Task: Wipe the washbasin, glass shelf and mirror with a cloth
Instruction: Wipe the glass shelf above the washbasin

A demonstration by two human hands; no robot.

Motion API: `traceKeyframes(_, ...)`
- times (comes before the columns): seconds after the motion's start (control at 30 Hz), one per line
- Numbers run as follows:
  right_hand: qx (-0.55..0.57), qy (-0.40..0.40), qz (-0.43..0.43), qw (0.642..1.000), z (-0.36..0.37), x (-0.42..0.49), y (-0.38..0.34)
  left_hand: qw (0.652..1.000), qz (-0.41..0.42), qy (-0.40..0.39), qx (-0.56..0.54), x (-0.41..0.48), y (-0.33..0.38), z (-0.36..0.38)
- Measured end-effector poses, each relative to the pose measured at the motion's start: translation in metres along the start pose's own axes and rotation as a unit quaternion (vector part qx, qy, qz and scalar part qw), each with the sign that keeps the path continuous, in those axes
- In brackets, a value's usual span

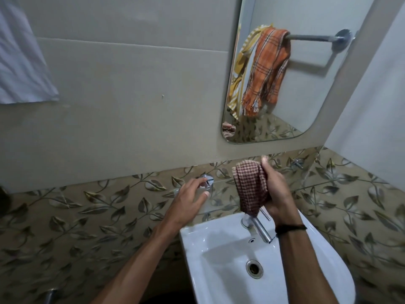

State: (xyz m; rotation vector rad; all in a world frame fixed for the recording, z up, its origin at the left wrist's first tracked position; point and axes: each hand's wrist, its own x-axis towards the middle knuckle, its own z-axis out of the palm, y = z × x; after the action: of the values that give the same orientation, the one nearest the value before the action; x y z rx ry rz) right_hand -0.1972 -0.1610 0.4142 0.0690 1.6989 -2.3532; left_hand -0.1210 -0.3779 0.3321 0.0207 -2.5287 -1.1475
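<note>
Right hand [277, 194] is up over the basin [219, 240], fingers and thumb wrapped round the checked cloth [251, 189]. The cloth is bunched against the palm, its loose end hanging down below the hand towards the tap [260, 230]. There's a dark wristband [290, 228] on that wrist.

Left hand [188, 201] is out to the left of the cloth, fingers straight and spread, holding nothing. Its fingertips are right at the chrome bracket [207, 179] of the glass shelf [221, 200]; whether they're touching it, can't tell. The shelf runs across behind both hands and just beyond the cloth.

Mirror [311, 88] sits up above the right hand, well clear of the cloth, with an orange towel [269, 69] showing in the reflection. The basin lies under the right forearm and just right of the left one
</note>
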Motion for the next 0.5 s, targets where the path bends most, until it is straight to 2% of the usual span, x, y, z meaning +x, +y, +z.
traceKeyframes(0.07, -0.032, -0.045, 0.031, 0.998, 0.008, 0.014, -0.006, 0.999, -0.013, 0.025, -0.04, 0.0, 0.004, -0.001)
traceKeyframes(0.13, -0.102, -0.063, 0.006, 0.993, 0.012, 0.031, -0.002, 0.997, -0.015, 0.045, -0.061, 0.0, 0.008, -0.001)
traceKeyframes(0.17, -0.187, -0.055, -0.022, 0.981, 0.013, 0.04, 0.001, 0.997, -0.011, 0.052, -0.061, 0.0, 0.01, 0.0)
traceKeyframes(0.23, -0.362, -0.027, -0.068, 0.929, 0.007, 0.055, 0.013, 0.998, 0.002, 0.056, -0.038, -0.001, 0.012, 0.003)
traceKeyframes(0.27, -0.411, -0.013, -0.072, 0.908, 0.002, 0.061, 0.019, 0.998, 0.01, 0.053, -0.02, -0.002, 0.013, 0.005)
traceKeyframes(0.33, -0.443, 0.009, -0.07, 0.894, -0.008, 0.063, 0.025, 0.999, 0.025, 0.038, 0.005, -0.005, 0.018, 0.012)
traceKeyframes(0.5, -0.415, -0.025, -0.017, 0.909, -0.021, 0.045, 0.018, 0.998, 0.042, -0.015, 0.047, -0.005, 0.03, 0.031)
